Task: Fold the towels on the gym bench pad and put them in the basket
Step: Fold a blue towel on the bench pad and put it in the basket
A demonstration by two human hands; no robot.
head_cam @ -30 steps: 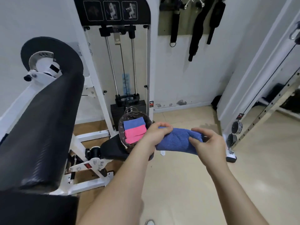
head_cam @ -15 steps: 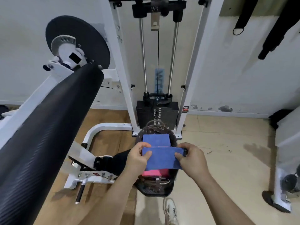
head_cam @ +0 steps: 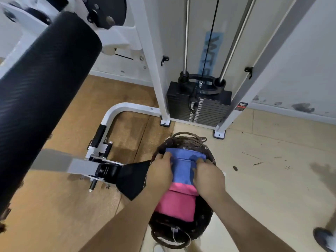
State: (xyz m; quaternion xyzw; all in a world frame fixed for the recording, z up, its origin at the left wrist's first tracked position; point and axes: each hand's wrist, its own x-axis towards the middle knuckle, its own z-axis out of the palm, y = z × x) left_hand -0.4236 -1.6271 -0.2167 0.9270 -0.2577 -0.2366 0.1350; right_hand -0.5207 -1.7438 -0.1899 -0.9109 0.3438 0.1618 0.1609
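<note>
A dark woven basket (head_cam: 203,224) stands on the floor below me. Inside it lie folded towels: a blue one (head_cam: 187,153) at the far end and pink ones (head_cam: 175,206) nearer me. Both hands hold a folded blue towel (head_cam: 182,172) down in the basket, over the others. My left hand (head_cam: 160,171) grips its left end and my right hand (head_cam: 209,176) grips its right end. The black gym bench pad (head_cam: 41,84) slants across the left of the view with no towel visible on it.
A white cable machine with a black weight stack (head_cam: 198,104) stands just behind the basket. The bench's white frame and a black seat pad (head_cam: 132,179) are left of the basket. A shoe (head_cam: 325,239) shows at the right edge.
I have leaned in closer and both hands have lowered the folded blue towel from above the basket down onto the towels inside it.
</note>
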